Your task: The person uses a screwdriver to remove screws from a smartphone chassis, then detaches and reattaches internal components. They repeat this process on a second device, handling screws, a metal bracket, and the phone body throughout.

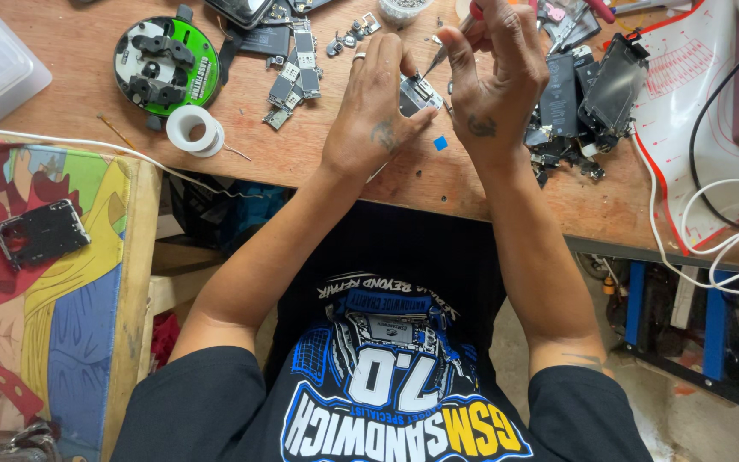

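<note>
Head view, looking straight down at a worn wooden desk. The left hand lies palm down, fingers curled over a small metal circuit board, pinning it flat near the desk's front edge so it cannot slide. The right hand is raised beside it, fingers closed round a thin red-handled tool, likely a screwdriver or pick, whose fine tip angles down onto the board's top edge. Both wrists rest on the wood, seemingly for steadiness.

A tiny blue square lies just below the board. Left of the hands are narrow boards in a loose heap, a white solder spool, and a round green and black jig. To the right sit dark, flat phone parts in a pile, touching a pale mat with a red rim. White cables loop off the edge. A dark phone frame rests on a bright patterned surface at far left.
</note>
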